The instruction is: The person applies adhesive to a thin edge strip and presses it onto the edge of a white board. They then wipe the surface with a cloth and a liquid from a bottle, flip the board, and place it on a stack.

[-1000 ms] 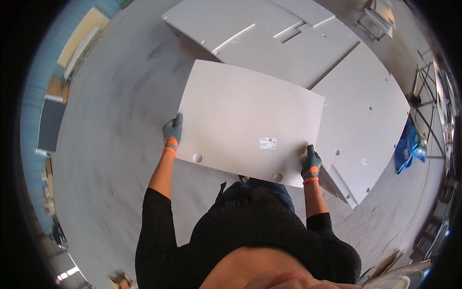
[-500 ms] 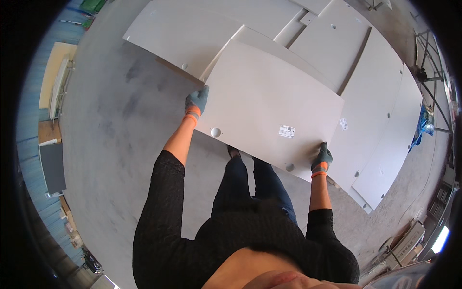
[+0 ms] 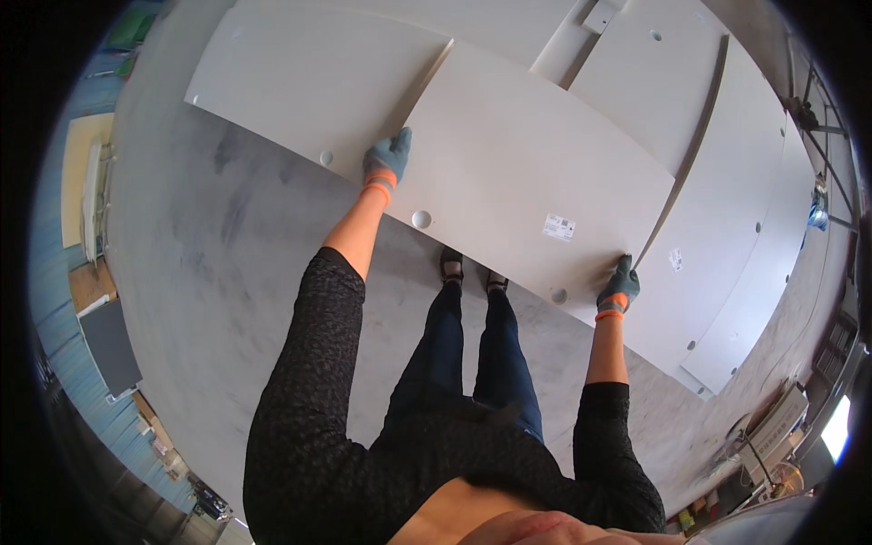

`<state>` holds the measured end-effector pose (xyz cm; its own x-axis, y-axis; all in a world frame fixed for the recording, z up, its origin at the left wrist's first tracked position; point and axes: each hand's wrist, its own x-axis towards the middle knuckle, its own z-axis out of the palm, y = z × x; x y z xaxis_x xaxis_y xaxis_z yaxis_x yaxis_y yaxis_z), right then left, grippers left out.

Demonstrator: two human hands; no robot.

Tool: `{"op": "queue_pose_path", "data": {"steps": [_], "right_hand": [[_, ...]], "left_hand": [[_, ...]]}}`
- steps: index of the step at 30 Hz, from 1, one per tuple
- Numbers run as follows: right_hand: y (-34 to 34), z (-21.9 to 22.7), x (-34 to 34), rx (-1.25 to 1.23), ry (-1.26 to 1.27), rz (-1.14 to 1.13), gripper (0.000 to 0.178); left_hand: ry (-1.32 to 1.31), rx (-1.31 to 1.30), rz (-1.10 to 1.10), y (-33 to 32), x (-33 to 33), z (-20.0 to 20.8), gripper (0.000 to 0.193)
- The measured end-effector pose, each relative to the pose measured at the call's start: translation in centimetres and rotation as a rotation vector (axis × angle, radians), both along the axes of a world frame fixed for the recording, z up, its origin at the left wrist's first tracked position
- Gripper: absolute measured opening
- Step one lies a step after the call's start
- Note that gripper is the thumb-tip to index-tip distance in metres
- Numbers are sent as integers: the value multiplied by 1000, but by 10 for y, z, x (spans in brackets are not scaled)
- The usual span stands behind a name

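A large pale grey-white board (image 3: 518, 154) with a printed label and round holes along its near edge is between my hands. My gloved left hand (image 3: 387, 159) grips its left edge, close to the near left corner. My gloved right hand (image 3: 619, 289) holds the right edge, thumb on top; the fingers underneath are hidden. Similar boards lie around it: a left board (image 3: 309, 73), a back board (image 3: 645, 91) and a right board (image 3: 718, 218). The held board lies low over or against them; whether it rests fully on them I cannot tell.
Grey concrete floor (image 3: 263, 272) surrounds my feet. Along the left stand a yellowish panel (image 3: 80, 182) and a dark grey panel (image 3: 111, 347) by a blue wall. Metal framing (image 3: 822, 136) is at the far right, with a long box (image 3: 777, 434) at the lower right.
The board has moved forward and down, closer to the boards around it, with both hands still holding it. The view has shifted, and more of my legs and feet shows.
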<state>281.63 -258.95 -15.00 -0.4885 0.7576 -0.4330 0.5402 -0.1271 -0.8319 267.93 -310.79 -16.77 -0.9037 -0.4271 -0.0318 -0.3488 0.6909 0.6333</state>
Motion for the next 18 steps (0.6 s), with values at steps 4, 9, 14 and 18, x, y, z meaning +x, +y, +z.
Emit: {"op": "queue_pose_path", "data": {"steps": [4, 9, 14, 18], "right_hand": [[7, -20, -2, 82, -72, 11, 49], [1, -26, -11, 80, -188, 91, 47], [15, -32, -7, 60, -225, 50, 44], [6, -26, -9, 83, -254, 35, 47]], "left_hand": [[-126, -56, 2, 10, -12, -6, 63], [-103, -244, 38, 6, 7, -23, 53], [339, -422, -49, 46, 41, 12, 45], [172, -474, 475, 64, 114, -1, 70]]}}
